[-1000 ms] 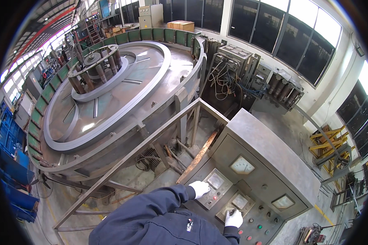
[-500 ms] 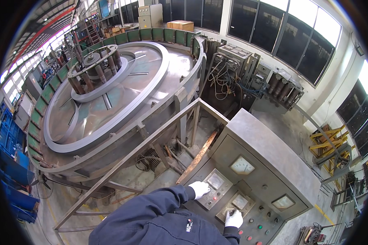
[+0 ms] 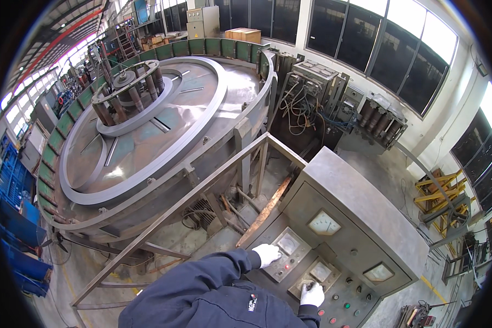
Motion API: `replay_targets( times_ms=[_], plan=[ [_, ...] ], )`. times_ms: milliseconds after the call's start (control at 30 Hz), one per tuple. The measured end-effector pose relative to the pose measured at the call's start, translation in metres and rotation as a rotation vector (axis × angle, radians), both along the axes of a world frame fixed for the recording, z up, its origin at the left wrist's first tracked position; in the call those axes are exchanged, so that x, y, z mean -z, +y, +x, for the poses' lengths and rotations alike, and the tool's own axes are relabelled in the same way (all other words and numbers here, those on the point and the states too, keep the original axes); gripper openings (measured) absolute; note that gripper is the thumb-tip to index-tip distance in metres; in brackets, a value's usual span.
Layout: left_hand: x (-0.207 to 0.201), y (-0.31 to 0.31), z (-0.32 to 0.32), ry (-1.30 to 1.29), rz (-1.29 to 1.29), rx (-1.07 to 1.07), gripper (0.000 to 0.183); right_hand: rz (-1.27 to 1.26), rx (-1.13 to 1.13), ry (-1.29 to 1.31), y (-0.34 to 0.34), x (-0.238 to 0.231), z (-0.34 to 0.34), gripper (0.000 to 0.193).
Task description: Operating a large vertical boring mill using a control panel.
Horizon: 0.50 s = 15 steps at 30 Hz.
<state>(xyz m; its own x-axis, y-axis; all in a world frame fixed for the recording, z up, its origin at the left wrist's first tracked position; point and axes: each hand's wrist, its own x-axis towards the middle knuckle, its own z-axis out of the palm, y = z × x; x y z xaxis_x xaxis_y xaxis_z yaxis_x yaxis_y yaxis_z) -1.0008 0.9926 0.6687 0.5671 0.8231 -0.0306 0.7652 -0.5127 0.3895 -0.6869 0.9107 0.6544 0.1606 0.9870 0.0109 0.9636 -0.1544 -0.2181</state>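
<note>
My left hand [image 3: 267, 255], in a white glove, is closed at the lower left of a small meter module [image 3: 290, 240] on the grey control console [image 3: 347, 197]. What its fingers hold is hidden; a red lamp [image 3: 287, 267] glows beside it. My right hand [image 3: 312, 295], also gloved, has its fingers closed around a knob on a second meter module [image 3: 329, 269], nearer to me. The knob is mostly covered by the fingers. Beyond the console lies a large round machine table [image 3: 136, 158] with a pale metal ring [image 3: 222, 87] on it.
Red and green push buttons [image 3: 346, 305] sit right of my right hand. Two larger dial gauges [image 3: 324, 222] are set in the console's upper face. An angled metal railing [image 3: 175, 223] stands between me and the machine. Yellow frames [image 3: 441, 191] stand at the right.
The round machine table has turned: its slots and shiny patches lie at different places. Both my hands stay at the same spots on the console.
</note>
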Motion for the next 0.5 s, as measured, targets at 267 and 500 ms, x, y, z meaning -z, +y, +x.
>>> replay_targets(
  times_ms=[267,500],
  plan=[
    [-0.009,-0.0001,-0.0001,-0.008,0.0,0.002,0.018,-0.012,-0.011,0.009,-0.0003,0.0041,0.003,0.035],
    [-0.0098,-0.0001,0.0001,0.023,-0.033,0.007,0.023,-0.035,0.016,-0.005,0.0002,0.008,0.0039,0.037]
  ],
)
